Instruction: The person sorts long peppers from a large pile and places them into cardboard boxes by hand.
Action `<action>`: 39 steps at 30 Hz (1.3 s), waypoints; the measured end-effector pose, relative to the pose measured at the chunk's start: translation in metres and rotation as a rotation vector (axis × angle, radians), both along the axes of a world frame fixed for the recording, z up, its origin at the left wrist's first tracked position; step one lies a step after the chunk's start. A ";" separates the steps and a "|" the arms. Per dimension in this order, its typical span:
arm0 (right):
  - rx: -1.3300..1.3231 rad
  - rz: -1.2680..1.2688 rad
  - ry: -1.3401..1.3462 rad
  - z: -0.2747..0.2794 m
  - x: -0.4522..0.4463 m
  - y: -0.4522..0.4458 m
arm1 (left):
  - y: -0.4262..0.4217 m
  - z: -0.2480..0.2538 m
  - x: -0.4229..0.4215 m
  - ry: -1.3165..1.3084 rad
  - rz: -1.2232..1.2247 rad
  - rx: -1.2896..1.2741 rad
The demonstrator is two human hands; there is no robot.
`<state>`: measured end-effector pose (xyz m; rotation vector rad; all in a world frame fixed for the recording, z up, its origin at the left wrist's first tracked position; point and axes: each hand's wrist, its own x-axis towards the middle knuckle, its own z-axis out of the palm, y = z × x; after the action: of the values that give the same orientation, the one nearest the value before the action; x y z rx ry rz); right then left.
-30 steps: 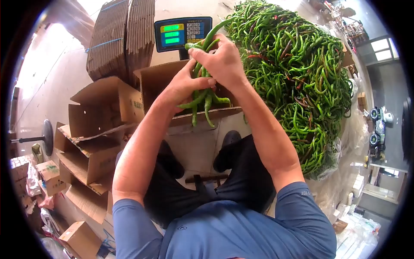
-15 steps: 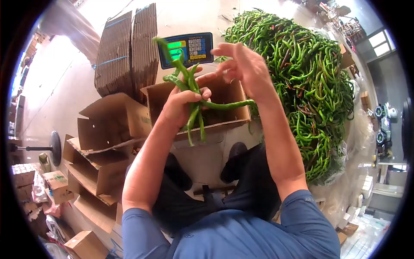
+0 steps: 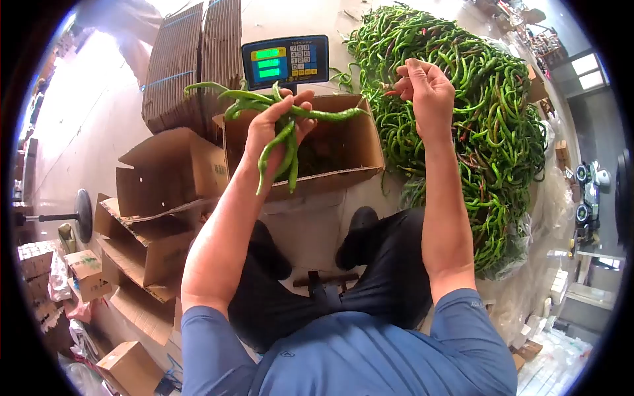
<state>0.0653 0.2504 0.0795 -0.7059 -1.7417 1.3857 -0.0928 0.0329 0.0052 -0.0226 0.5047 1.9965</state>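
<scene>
My left hand point(image 3: 269, 125) is closed round several long green chili peppers point(image 3: 284, 135), which stick out to both sides and hang down over the near part of an open cardboard box point(image 3: 330, 177). To the right, my right hand point(image 3: 429, 92) is raised in front of a large heap of green chili peppers point(image 3: 489, 125), fingers curled and thumb pressed to them. A small reddish tip shows beside those fingers; whether it is held or lies in the heap I cannot tell. Just behind the box stands a scale display point(image 3: 285, 61) with lit green readouts.
Flattened cardboard boxes point(image 3: 173, 72) stand bundled with blue strap at the back left. Open empty cartons point(image 3: 155, 175) are stacked left of the box. A round black disc on a rod point(image 3: 84, 216) is at far left. Clear plastic sheeting point(image 3: 522, 247) edges the heap.
My right hand has moved right, away from the peppers in my left hand, and its fingers have drawn together. The left hand has risen slightly and the held peppers have shifted.
</scene>
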 end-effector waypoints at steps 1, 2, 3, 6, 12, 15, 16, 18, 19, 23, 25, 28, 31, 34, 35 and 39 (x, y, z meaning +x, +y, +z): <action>0.007 0.007 0.002 -0.002 0.000 0.001 | 0.002 -0.004 -0.001 -0.014 0.031 -0.003; 0.014 0.012 0.006 -0.004 0.000 0.002 | 0.004 -0.008 -0.004 -0.052 0.016 -0.002; 0.013 0.016 -0.011 -0.003 0.001 0.000 | 0.005 -0.007 -0.006 -0.091 0.001 -0.001; 0.050 0.015 -0.047 -0.002 0.001 -0.004 | 0.005 -0.002 -0.001 -0.079 0.017 -0.023; 0.101 0.020 -0.096 0.000 0.000 -0.010 | 0.005 -0.001 0.014 -0.078 0.063 -0.114; 0.108 0.024 -0.122 0.002 -0.002 -0.013 | 0.008 -0.002 0.032 -0.044 0.095 -0.229; 0.111 0.030 -0.137 0.001 -0.002 -0.012 | 0.011 0.000 0.041 -0.023 0.124 -0.250; 0.112 0.036 -0.151 0.000 -0.003 -0.013 | 0.019 0.008 0.057 -0.015 0.222 -0.366; 0.111 0.037 -0.150 0.000 -0.004 -0.014 | 0.021 0.010 0.062 -0.027 0.241 -0.388; 0.109 0.062 -0.147 -0.004 -0.007 -0.018 | 0.039 -0.006 0.056 -0.110 0.299 -0.455; 0.107 0.044 -0.114 -0.001 -0.007 -0.021 | 0.048 -0.016 0.043 -0.171 0.328 -0.516; 0.111 0.015 -0.070 0.004 0.001 -0.017 | 0.057 -0.032 0.030 -0.225 0.417 -0.510; 0.125 -0.046 -0.001 0.022 0.020 -0.007 | 0.067 -0.054 0.030 -0.307 0.503 -0.561; 0.167 -0.129 0.081 0.042 0.060 0.005 | 0.069 -0.079 0.034 -0.201 0.408 -0.606; 0.223 -0.143 0.066 0.040 0.083 0.013 | 0.075 -0.081 0.038 -0.157 0.404 -0.572; 0.390 -0.417 -0.271 0.032 0.211 0.018 | 0.067 -0.068 0.032 -0.167 0.177 -0.557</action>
<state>0.2762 0.2688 0.1111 -0.9968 -1.8626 0.6678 -0.0608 0.1001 -0.0633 -0.5900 0.9590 1.9415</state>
